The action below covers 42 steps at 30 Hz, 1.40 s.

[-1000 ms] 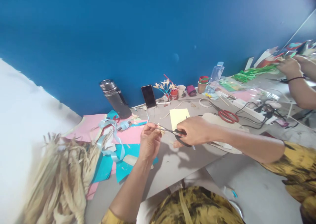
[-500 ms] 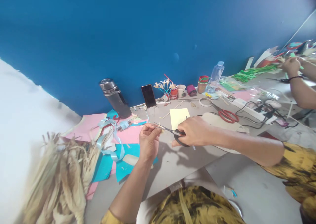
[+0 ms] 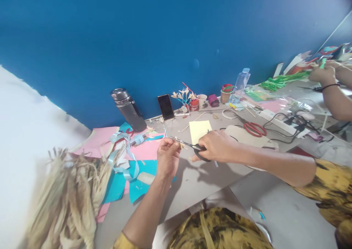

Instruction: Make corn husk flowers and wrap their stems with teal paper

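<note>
Well beyond the scissors (image 3: 195,147), a brown cup (image 3: 225,97) holds something red (image 3: 227,86).

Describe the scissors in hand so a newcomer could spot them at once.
Under the blue wall, look at the front of the grey table. Above it, the right hand holds the scissors, blades toward the left hand. Black handles set them apart from the red-handled pair lying farther right.

Right hand (image 3: 220,145) gripping black scissors (image 3: 197,147), blue wall (image 3: 154,36)
</note>
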Available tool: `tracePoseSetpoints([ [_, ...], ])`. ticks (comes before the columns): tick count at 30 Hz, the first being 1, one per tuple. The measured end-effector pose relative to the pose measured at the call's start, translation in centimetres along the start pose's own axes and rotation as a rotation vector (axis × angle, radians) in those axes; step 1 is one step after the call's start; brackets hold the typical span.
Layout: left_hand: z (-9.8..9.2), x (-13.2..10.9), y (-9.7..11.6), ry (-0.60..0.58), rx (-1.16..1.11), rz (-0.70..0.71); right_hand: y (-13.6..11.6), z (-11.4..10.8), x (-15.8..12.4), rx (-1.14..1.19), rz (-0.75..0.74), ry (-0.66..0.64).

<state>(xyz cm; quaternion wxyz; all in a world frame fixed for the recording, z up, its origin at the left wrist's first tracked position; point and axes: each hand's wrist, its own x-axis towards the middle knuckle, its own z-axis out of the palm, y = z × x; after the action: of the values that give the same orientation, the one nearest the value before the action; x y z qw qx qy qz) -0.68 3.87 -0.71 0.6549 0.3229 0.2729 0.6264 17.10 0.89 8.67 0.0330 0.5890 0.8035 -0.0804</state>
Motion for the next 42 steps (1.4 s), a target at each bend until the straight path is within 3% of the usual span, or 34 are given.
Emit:
tracePoseSetpoints([
  [13,-0.2,-0.1,0.1,-0.027,0.0,-0.161,1.0,-1.0,0.4,0.055,-0.055,-0.082],
  [19,-0.2,0.0,0.0,-0.056,-0.039,-0.17,0.8,-0.3,0.1,0.048,-0.074,-0.001],
  [24,-0.1,0.0,0.0,-0.055,-0.034,-0.148,0.6,0.2,0.4,0.03,-0.05,-0.025],
  [29,-0.1,0.0,-0.1,-0.062,-0.078,-0.187,0.4,0.2,0.4,0.051,-0.039,-0.043],
  [33,-0.2,0.0,-0.1,-0.072,-0.106,-0.241,0.8,0.1,0.2,0.055,-0.027,0.015],
  [36,-0.2,-0.1,0.0,-0.081,-0.11,-0.258,1.6,0.3,0.4,0.221,-0.007,0.093],
  [42,0.0,-0.3,-0.1,-0.083,-0.03,-0.218,1.9,1.6,2.6,1.041,-0.084,0.099],
])
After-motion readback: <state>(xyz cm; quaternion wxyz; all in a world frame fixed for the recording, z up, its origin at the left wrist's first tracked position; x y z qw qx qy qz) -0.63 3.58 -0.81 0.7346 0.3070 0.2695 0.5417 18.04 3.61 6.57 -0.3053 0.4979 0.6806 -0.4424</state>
